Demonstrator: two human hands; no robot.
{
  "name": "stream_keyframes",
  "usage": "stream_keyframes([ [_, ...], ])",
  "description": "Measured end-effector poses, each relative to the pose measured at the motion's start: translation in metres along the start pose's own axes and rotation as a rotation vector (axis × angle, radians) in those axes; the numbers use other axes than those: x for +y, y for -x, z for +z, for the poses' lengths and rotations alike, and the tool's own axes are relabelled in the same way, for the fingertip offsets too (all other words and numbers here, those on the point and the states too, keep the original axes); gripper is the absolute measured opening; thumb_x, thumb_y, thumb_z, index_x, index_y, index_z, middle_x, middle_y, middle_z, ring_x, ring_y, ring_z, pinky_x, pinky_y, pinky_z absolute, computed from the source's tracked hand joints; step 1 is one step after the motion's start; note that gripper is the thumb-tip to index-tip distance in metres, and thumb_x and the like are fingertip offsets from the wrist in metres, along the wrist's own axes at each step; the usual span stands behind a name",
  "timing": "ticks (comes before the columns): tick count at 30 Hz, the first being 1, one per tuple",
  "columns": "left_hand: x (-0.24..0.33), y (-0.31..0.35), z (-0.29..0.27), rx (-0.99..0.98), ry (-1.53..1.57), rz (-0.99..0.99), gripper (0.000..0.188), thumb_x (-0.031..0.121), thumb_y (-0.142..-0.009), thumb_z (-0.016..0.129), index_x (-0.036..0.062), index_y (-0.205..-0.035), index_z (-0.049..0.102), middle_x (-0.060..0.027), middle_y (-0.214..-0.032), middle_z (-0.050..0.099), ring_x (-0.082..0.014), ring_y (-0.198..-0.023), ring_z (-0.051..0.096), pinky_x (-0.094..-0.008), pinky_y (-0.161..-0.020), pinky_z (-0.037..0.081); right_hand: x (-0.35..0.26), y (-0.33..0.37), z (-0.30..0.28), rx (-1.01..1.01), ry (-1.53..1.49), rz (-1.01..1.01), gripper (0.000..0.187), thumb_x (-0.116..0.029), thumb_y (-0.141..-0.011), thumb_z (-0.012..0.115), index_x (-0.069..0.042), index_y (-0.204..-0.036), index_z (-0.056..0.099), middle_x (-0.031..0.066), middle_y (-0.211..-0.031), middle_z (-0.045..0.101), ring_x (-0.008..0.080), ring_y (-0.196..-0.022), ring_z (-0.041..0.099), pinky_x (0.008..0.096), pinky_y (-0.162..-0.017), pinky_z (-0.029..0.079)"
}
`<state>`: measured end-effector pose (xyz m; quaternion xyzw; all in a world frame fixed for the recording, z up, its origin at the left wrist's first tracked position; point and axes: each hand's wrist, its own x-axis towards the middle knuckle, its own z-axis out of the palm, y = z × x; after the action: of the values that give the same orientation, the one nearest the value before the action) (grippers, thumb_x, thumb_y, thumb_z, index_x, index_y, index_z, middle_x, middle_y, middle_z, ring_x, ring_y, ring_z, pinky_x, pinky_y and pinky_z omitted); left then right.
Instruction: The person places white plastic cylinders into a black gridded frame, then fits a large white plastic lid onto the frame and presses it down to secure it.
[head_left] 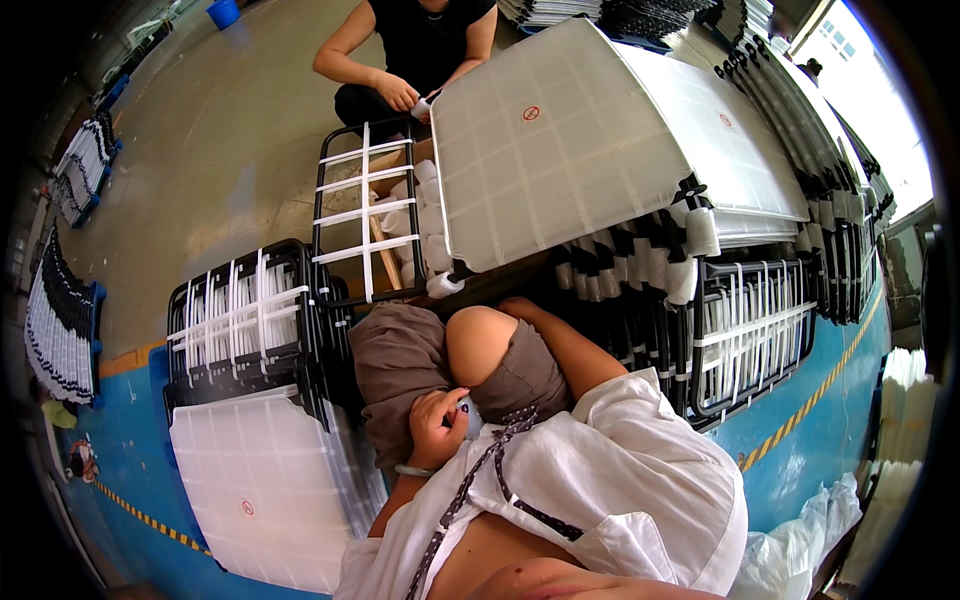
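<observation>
My left hand is closed at my lap, its fingers curled round a small whitish roll, partly hidden by them. My right hand reaches past my bare knee toward the lower edge of a large translucent white panel; its fingers are hidden. That panel lies tilted in front of me, with a white sleeve at its near left corner. Left of it, a black tube frame with white straps spans a carton of white rolls.
Across from me a person's hand is at the frame's far corner, near a white roll. Strapped frames and a white panel are stacked at left. More folded frames stand at right, near clear plastic bags.
</observation>
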<state>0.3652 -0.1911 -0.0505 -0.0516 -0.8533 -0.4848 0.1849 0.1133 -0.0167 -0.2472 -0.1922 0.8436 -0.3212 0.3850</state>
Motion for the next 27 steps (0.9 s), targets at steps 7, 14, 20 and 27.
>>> stream_keyframes([
  [7, 0.002, -0.001, 0.0, -0.009, -0.012, -0.004, 0.026, 0.006, -0.068, 0.058, 0.0072, -0.094, 0.063, -0.0029, -0.058, 0.046, -0.0219, -0.055, 0.049, -0.0348, -0.058, 0.038, -0.002, 0.002, -0.002, -0.031, 0.057, -0.026, 0.029, -0.031, -0.083, 0.053, -0.012, -0.101, 0.067, 0.0142, -0.097, 0.065, 0.029, -0.084, 0.063, 0.037, -0.075, 0.049],
  [14, 0.004, -0.001, -0.001, -0.001, -0.027, -0.012, 0.026, 0.005, -0.068, 0.057, 0.0062, -0.093, 0.063, -0.0044, -0.059, 0.047, -0.0235, -0.057, 0.05, -0.0354, -0.059, 0.039, -0.006, 0.003, -0.002, -0.011, -0.041, 0.06, 0.029, -0.032, -0.081, 0.055, -0.011, -0.096, 0.069, 0.0141, -0.096, 0.065, 0.0271, -0.082, 0.064, 0.0367, -0.073, 0.049],
  [20, 0.001, -0.002, 0.0, 0.001, 0.007, 0.001, 0.021, 0.008, -0.074, 0.054, 0.0048, -0.094, 0.063, -0.0082, -0.064, 0.051, -0.026, -0.06, 0.051, -0.0364, -0.061, 0.039, 0.012, -0.006, 0.003, 0.022, -0.234, 0.158, 0.033, -0.031, -0.075, 0.058, -0.004, -0.09, 0.069, 0.0156, -0.09, 0.066, 0.0249, -0.08, 0.064, 0.0372, -0.068, 0.049],
  [27, 0.002, -0.001, 0.0, -0.001, 0.001, -0.014, 0.019, 0.014, -0.079, 0.054, 0.0051, -0.093, 0.063, -0.0088, -0.065, 0.052, -0.0262, -0.062, 0.052, -0.0362, -0.062, 0.039, 0.025, -0.019, 0.013, 0.106, -0.177, 0.168, 0.039, -0.035, -0.069, 0.061, -0.002, -0.088, 0.069, 0.0179, -0.088, 0.067, 0.0266, -0.077, 0.064, 0.0369, -0.069, 0.05],
])
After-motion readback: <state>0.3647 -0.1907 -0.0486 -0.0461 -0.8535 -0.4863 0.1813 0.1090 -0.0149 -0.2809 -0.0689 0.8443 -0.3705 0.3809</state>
